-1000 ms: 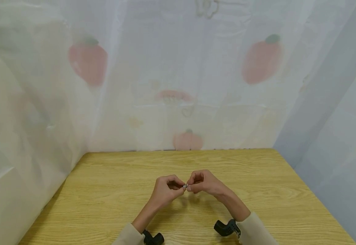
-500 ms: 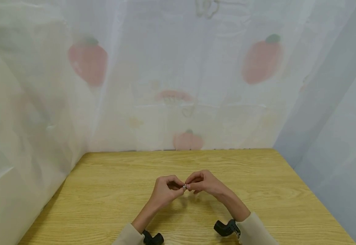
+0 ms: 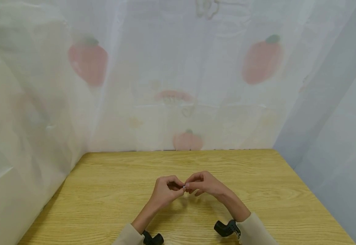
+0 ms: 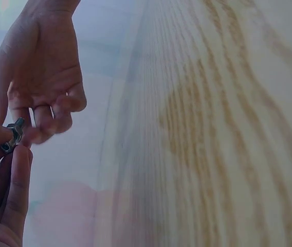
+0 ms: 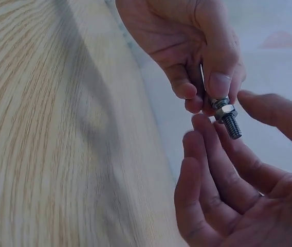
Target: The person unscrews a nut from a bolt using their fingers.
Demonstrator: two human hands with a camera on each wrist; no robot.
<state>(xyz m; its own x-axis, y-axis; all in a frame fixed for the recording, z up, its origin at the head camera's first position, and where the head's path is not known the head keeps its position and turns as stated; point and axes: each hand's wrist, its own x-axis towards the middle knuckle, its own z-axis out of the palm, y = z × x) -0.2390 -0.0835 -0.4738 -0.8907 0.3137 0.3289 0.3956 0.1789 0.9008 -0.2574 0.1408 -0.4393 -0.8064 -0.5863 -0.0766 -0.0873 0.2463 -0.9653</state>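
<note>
My left hand (image 3: 165,191) pinches a small metal bolt (image 5: 232,126) between thumb and fingers, above the table. The threaded end points out toward my right hand (image 3: 206,183). A hex nut (image 5: 226,111) sits on the bolt close to the left thumb (image 5: 220,77), with what look like washers behind it. That thumb and the fingers hide the bolt's head. In the right wrist view, the right fingertips lie just beneath the nut, while the right thumb (image 5: 269,109) stands off it, a gap showing between. The right fingers are loosely bent.
Under both hands lies a wood-grain table (image 3: 119,173). White sheeting (image 3: 141,61) with faded strawberry prints closes off the back and sides. Black wrist mounts (image 3: 225,228) stick out by the pale sleeves (image 3: 256,229).
My right thumb and fingers have shifted slightly left along the bolt, and the thumb has moved up from its lower position. The left hand stays where it was.
</note>
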